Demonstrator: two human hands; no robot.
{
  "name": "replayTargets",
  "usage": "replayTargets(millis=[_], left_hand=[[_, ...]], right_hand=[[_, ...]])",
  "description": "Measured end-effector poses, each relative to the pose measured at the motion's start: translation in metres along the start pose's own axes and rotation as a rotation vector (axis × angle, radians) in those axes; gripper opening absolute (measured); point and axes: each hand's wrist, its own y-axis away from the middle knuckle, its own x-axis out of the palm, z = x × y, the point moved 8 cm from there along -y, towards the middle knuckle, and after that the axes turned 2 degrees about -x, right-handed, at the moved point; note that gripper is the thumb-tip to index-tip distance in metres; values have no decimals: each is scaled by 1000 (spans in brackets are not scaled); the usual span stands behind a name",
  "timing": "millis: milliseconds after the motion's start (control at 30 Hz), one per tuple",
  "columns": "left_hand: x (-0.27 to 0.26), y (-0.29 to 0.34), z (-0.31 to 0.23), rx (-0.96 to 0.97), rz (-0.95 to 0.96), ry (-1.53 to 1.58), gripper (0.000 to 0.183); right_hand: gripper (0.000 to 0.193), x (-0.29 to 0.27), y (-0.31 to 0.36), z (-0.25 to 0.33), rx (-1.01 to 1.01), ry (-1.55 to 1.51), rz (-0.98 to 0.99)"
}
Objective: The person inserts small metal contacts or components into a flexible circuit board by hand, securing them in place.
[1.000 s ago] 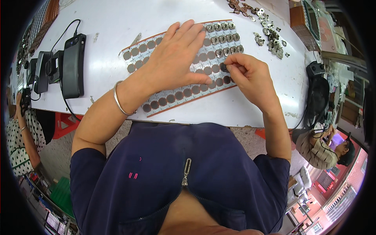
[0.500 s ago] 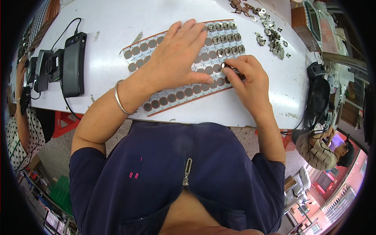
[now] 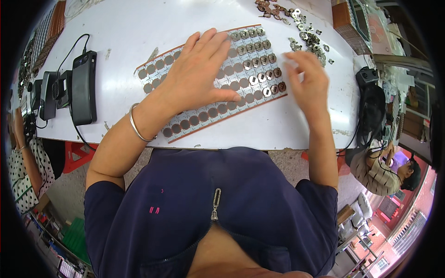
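On the left of the white bench (image 3: pixel 118 60) lies one black, rectangular, rounded-edge device (image 3: pixel 85 88), its long axis running near to far, with a thin black cable (image 3: pixel 69 51) at its far end. Right of it, a plain silver metal bangle (image 3: pixel 131 119) circles the left wrist.

The left hand (image 3: pixel 197 74) lies flat on the one white, copper-edged panel of round grey pads (image 3: pixel 218 118), fingers spread wide and pointing far. The panel sits mid-bench, its long axis slanting from left-near to right-far.

Along its right end stand the small round metal clips (image 3: pixel 256 62), nineteen in view: four in each of the four farther rows, three in the nearest, where the rightmost looks coppery. The nearest row also shows about eleven bare pads; the hand hides others, so their total cannot be told.

Just beside the panel's right edge is the right hand (image 3: pixel 309 83), blurred, fingers bent; whether they hold anything cannot be told. The loose heap of silver metal clips (image 3: pixel 313 41) lies on its far side, much nearer to it than to the left hand, too tangled to count.
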Motion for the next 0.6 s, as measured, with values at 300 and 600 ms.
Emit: replayTargets(millis=[300,600], left_hand=[[3,0,3,-14,22,0,106],[2,0,1,-9,13,-2,105]], right_hand=[[14,-10,-18,-59,179,109,12],[12,-22,10,-47,178,120,-37]])
